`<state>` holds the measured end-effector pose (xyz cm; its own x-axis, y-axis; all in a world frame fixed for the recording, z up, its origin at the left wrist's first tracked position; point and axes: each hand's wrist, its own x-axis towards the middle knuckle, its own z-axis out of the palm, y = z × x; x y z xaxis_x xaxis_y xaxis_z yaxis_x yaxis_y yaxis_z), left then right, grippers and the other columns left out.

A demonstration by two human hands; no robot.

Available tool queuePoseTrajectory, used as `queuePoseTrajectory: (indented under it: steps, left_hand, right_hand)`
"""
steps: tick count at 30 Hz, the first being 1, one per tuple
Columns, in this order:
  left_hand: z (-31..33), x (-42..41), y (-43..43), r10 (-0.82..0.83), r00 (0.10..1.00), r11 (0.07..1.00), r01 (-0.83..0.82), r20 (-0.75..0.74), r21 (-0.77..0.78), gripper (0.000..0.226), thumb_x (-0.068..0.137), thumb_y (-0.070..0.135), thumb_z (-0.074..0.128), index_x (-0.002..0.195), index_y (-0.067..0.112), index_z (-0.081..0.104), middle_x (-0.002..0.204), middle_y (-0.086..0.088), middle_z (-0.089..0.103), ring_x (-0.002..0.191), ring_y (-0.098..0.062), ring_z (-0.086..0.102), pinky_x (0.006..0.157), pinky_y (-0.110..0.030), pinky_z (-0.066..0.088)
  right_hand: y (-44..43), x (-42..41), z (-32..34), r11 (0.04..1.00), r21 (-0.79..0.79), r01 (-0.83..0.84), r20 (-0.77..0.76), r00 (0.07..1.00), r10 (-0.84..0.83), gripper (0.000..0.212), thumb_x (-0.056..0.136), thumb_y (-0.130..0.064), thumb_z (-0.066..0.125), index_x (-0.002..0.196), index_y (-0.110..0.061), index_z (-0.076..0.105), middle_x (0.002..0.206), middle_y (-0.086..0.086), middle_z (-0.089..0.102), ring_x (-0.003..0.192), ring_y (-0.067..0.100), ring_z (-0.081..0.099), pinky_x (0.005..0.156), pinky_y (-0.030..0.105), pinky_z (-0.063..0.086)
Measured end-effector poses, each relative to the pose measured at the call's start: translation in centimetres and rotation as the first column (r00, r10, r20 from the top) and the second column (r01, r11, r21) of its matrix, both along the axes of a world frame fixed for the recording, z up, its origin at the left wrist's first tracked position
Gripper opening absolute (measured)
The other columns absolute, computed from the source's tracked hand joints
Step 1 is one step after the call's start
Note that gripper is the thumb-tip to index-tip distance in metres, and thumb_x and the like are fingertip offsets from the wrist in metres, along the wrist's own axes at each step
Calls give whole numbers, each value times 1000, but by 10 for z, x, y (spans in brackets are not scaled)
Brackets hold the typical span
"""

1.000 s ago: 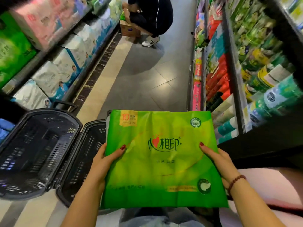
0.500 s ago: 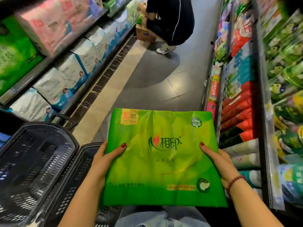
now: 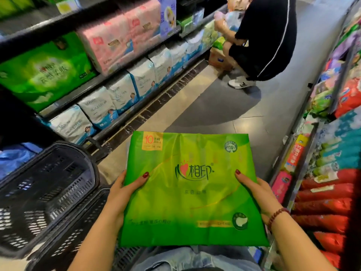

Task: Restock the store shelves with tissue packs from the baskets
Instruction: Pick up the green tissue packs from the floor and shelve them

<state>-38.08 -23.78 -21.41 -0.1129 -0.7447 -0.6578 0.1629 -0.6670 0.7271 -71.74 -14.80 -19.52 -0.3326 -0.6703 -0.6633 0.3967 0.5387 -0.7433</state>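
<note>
A large green tissue pack [image 3: 187, 192] with Chinese lettering lies flat in front of me, held from both sides. My left hand [image 3: 125, 192] grips its left edge, thumb on top. My right hand [image 3: 257, 194], with a bead bracelet at the wrist, grips the right edge the same way. Two black plastic baskets sit low on the left: one [image 3: 45, 192] further left and a second [image 3: 78, 227] partly under my left arm. Both look hollow where I can see into them.
Left shelves [image 3: 109, 75] hold green, pink and white-blue tissue packs. Right shelves [image 3: 332, 173] carry red, teal and green packs. A person in black [image 3: 263, 40] crouches at the far end of the grey tiled aisle [image 3: 224, 114] beside a cardboard box.
The view has swung left and up, bringing the left shelves and the crouching person further into view. The pack stays in both hands, unchanged in grip.
</note>
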Motion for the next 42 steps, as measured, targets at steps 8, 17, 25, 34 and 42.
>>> queuePoseTrajectory:
  steps: [8,17,25,34,42]
  left_hand:
    - [16,-63,-4,269,963,963,-268,5,-34,87,50,34,86,131,29,55,109,-5,73,87,-28,73,59,-38,58]
    - [28,-59,-23,537,841,844,-533,72,-65,97,47,34,88,135,26,51,109,-6,73,88,-29,73,62,-40,59]
    - [29,-14,-80,685,729,723,-679,0,-130,87,47,33,88,128,24,57,103,-6,75,85,-31,73,61,-43,59]
    - [59,37,-164,766,643,612,-742,-30,-273,86,51,29,89,130,25,56,111,-6,72,92,-28,72,63,-38,58]
    - [99,76,-264,835,549,468,-748,-44,-470,90,50,30,85,134,24,53,116,-3,70,93,-25,72,62,-33,59]
  right_hand:
    - [-103,-77,2,962,-10,-272,-9,962,272,62,59,-37,82,109,-4,64,92,17,74,78,32,73,56,33,57]
    - [-217,-55,4,841,-29,-540,10,841,541,55,64,-36,78,108,-9,62,89,14,75,75,30,73,52,31,56]
    - [-324,8,17,734,-68,-676,-48,737,675,52,62,-39,77,104,-13,61,85,10,76,72,26,73,50,29,55]
    - [-442,72,40,649,-160,-744,-65,664,745,59,60,-39,78,109,-13,58,88,11,75,76,31,73,57,36,57]
    - [-581,140,75,529,-346,-775,-136,599,789,70,53,-41,81,114,-12,61,95,13,75,82,33,72,65,38,57]
